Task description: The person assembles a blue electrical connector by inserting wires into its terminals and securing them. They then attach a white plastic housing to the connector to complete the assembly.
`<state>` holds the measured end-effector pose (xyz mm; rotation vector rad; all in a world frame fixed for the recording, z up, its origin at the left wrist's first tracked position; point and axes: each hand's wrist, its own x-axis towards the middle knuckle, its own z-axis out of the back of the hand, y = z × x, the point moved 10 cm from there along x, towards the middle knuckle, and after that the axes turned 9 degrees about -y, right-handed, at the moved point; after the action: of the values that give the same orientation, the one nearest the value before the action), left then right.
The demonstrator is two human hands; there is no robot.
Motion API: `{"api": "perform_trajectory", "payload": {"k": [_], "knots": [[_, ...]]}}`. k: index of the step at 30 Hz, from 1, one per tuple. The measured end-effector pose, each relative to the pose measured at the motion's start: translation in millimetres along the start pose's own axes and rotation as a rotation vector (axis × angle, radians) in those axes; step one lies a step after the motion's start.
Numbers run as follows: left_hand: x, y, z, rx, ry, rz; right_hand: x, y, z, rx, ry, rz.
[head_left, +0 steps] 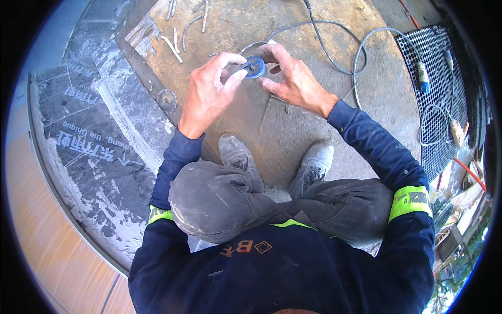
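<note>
Both hands on blue disc

Left hand (209,91) and right hand (293,78) pinch the small blue disc (255,67) between fingertips above the concrete floor (293,131), grey cable (361,52) nearby

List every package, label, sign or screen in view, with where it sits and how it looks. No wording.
Printed sheet: on the ground to the person's left, dark grey with white lettering, dusty and scuffed.
Chest print: on the dark blue top, small orange letters and a diamond mark.
Sleeve band: right upper arm, bright yellow-green with dark print.

Even daylight, soft shadows, sharp centre, strong fisheye bending, dark vignette at the rim
</note>
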<state>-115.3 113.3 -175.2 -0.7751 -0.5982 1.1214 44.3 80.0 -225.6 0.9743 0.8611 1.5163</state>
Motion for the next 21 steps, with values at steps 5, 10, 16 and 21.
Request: {"api": "perform_trajectory", "payload": {"k": [5, 10, 16, 21], "knots": [[-1, 12, -9, -0.049, -0.071, 0.066, -4, -7, -1, 0.171, -0.061, -0.038], [0, 6, -12, -0.095, -0.067, 0.024, 2, -3, 4, 0.129, -0.126, 0.045], [3, -10, -7, -0.013, -0.099, -0.164, 4, -5, 5, 0.119, -0.062, -0.078], [9, -3, -6, -0.046, -0.097, -0.148, 7, -23, -8, 0.489, -0.011, -0.195]]}}
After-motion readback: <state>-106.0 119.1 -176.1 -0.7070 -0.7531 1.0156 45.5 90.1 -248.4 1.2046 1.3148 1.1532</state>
